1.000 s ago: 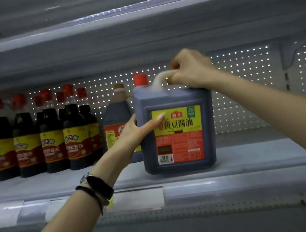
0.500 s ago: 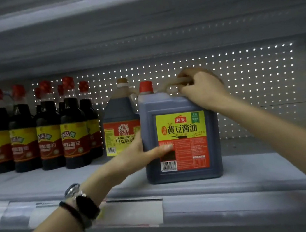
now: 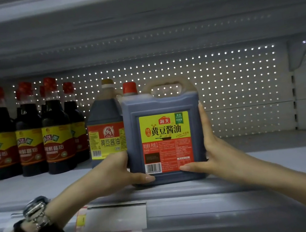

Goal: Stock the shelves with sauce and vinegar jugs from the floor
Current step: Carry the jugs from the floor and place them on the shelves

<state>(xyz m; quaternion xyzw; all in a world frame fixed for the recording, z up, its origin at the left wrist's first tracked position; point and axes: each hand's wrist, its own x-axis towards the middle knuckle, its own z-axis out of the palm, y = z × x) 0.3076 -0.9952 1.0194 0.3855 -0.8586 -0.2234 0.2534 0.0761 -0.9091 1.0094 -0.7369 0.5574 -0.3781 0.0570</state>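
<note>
While the squarish plastic jug of dark sauce is standing on the shelf, the left hand and right hand are pressing flat, fingers open, against its sides. A rounder jug is sitting just beside it, possibly touching.

This is a shop aisle. Labelled sauce bottles line a metal shelf with a pegboard back. A price tag sits on its edge.

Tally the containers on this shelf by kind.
Square handled jug: 1
Round tan-capped jug: 1
Slim red-capped bottles: 7 caps showing, the back ones partly hidden
Total: 9
</note>
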